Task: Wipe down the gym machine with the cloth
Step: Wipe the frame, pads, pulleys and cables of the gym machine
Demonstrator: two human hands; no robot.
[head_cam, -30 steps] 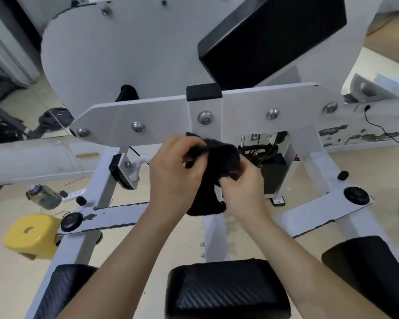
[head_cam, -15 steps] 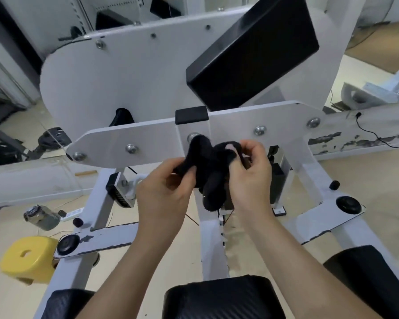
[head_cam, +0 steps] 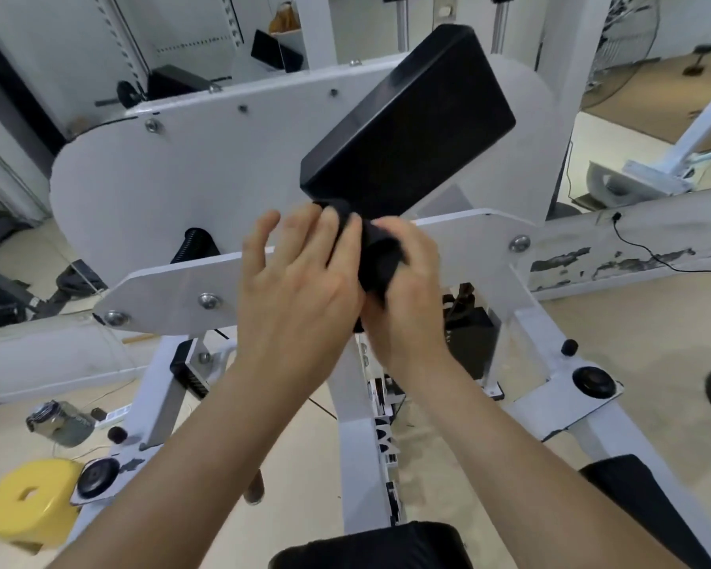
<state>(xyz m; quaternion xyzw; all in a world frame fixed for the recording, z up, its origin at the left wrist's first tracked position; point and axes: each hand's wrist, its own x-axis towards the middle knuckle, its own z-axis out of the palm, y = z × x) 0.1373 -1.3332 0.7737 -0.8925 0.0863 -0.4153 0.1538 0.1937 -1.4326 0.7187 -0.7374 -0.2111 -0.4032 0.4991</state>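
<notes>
Head view: my right hand (head_cam: 407, 289) has its fingers curled round the black cloth (head_cam: 380, 256), bunched up tight in my grip. My left hand (head_cam: 300, 277) is flat, fingers straight and fanned apart, and the ones nearest the cloth lie against it. The cloth sits between both hands, in front of the white cross plate (head_cam: 173, 289) of the gym machine (head_cam: 140, 190), just under the lower corner of the tilted black pad (head_cam: 407, 125). Whether it touches the plate, I cannot tell. On the floor at left, a yellow stool (head_cam: 25, 503).
</notes>
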